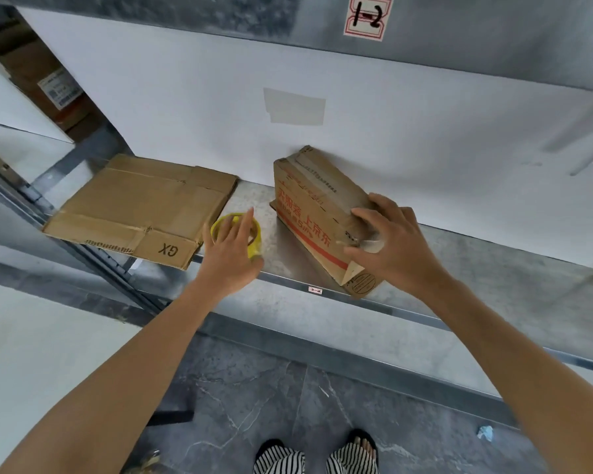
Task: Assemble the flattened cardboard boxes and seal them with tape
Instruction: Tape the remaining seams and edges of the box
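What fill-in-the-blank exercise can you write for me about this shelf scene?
1. The tape roll under the left hand is ____ in colour.
2. The letters printed on the flattened cardboard are ____.
3. The right hand holds the box with ____ print.
Missing words: yellow; GX; red.

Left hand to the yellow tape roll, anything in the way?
Nothing visible. The left hand is over the tape roll, fingers across its ring. The flattened cardboard lies to the roll's left and the assembled box, held by the right hand, to its right; neither is between hand and roll.
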